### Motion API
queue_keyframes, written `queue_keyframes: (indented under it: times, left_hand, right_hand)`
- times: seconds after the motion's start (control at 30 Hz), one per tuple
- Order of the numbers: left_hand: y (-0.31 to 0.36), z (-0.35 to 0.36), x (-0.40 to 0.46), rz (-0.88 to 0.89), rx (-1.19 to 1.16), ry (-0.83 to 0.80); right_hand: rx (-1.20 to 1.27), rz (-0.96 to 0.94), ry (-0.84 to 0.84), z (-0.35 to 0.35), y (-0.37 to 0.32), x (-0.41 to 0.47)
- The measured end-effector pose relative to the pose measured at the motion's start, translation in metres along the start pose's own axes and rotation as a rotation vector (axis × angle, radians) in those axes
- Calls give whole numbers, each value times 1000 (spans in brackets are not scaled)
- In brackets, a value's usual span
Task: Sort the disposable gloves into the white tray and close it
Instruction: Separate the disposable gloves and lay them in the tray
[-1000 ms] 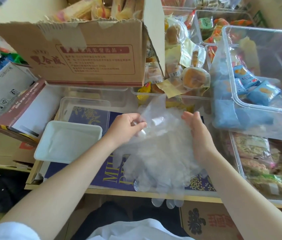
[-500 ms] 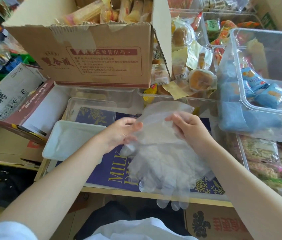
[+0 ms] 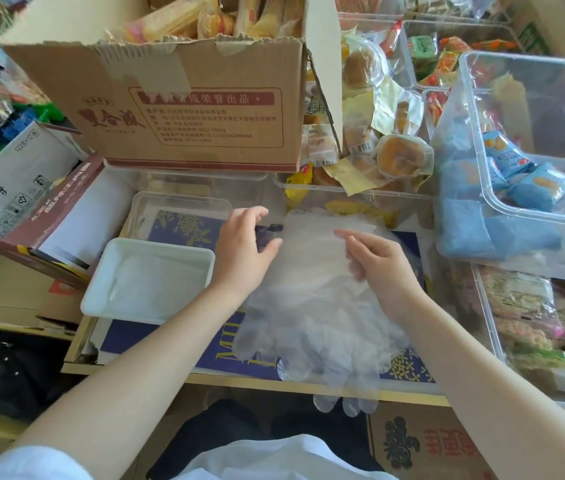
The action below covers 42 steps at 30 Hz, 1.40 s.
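Gloves (image 3: 312, 306) were piled on the desk (image 3: 308, 385); right hand (image 3: 383, 268) pinched the top one, left hand (image 3: 244, 252) loosely curled, white tray (image 3: 101, 299) beside it.

A: What colour are the gloves (image 3: 312, 306)?
B: Clear, faintly milky. The tray (image 3: 149, 280) at nine o'clock from them is plain white.
A: And underneath?
B: A dark blue board (image 3: 184, 226) with gold flower sprigs and gold lettering.
A: The carton (image 3: 184, 109) at twelve o'clock?
B: Brown cardboard, dark red print in a red frame.
A: At two o'clock?
B: A clear bin (image 3: 530, 140) with light blue packets (image 3: 530, 185), each showing a yellow-orange spot.
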<state>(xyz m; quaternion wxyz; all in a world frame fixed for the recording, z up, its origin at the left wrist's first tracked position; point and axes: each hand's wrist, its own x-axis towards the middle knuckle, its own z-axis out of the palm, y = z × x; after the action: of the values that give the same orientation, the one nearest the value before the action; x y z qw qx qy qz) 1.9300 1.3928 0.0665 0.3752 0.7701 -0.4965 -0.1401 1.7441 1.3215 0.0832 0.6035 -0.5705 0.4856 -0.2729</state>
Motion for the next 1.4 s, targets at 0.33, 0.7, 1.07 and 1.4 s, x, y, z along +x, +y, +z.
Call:
queue_keyframes:
  times: [0.33, 0.7, 1.07, 1.4]
  left_hand:
    - [38, 0, -26, -391, -849, -478]
    - [15, -24, -12, -448, -1091, -492]
    - [-30, -24, 0, -497, -514, -420]
    - [-61, -2, 5, -246, 268, -501]
  right_hand:
    - [-448, -405, -378, 44, 2, -26]
    - [-47, -39, -91, 15, 14, -5]
    - [2, 47, -67, 25, 25, 15]
    - [-1225, 199, -192, -13, 123, 17]
